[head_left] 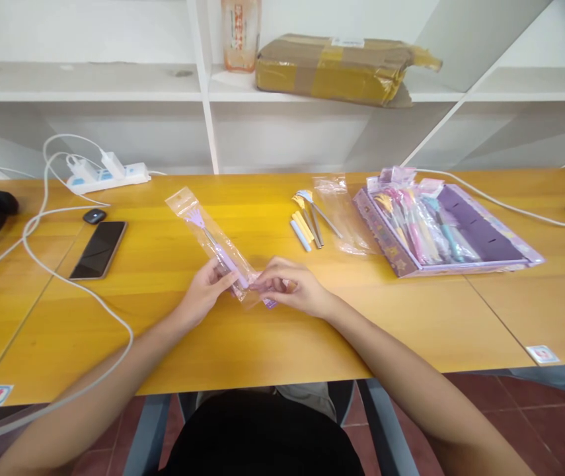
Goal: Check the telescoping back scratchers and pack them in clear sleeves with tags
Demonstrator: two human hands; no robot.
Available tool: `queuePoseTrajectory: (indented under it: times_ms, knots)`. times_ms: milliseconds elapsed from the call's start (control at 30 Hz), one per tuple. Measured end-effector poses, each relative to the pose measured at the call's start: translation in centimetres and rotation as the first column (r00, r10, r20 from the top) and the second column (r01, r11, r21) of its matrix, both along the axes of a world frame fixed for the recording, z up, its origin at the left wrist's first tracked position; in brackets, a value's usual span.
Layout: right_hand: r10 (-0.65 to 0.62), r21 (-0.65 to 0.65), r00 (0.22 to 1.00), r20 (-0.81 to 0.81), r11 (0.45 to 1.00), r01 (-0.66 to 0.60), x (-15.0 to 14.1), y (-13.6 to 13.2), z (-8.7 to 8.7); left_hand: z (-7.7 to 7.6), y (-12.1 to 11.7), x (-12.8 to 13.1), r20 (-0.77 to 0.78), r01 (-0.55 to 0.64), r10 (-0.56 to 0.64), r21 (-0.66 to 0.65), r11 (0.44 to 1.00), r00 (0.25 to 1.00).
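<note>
A purple back scratcher with a claw-shaped head and metal rod lies inside a clear plastic bag, slanting across the table. My left hand is closed around its handle through the plastic, thumb on top. My right hand pinches the lower end of the bag, where a small purple printed piece shows under the fingers. Beyond my hands lie unbagged back scratcher parts: yellow and blue claw heads on metal rods, and loose yellow and blue handles. Beside them is an unfilled clear bag.
To the right stands a purple open box with several bagged back scratchers. A phone, a black mouse-like object, a power strip and a white cable lie left. A taped parcel and bottle occupy the shelf.
</note>
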State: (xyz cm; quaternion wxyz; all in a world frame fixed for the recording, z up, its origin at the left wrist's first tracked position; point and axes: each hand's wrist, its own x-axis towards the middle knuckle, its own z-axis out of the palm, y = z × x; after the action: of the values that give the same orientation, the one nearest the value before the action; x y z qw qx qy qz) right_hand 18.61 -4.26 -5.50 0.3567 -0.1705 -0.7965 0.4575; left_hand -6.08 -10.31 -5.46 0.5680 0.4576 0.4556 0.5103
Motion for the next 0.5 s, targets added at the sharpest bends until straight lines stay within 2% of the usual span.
queuePoseTrajectory:
  times_ms: [133,333,500]
  knots:
    - [0.052,-0.08,0.999,-0.004,0.995,-0.052,0.01,-0.24,0.35,0.23,0.0,0.19,-0.064,0.042,-0.042,0.005,0.999,0.997]
    - [-0.067,0.027,0.998,-0.02,0.997,0.067,-0.3,-0.38,0.35,-0.12,-0.42,0.56,-0.12,0.154,-0.155,-0.019,0.988,0.981]
    - [-0.094,0.022,0.996,-0.009,0.995,0.094,-0.54,-0.4,0.17,-0.4,-0.83,0.72,-0.064,0.184,-0.185,-0.021,0.983,0.981]
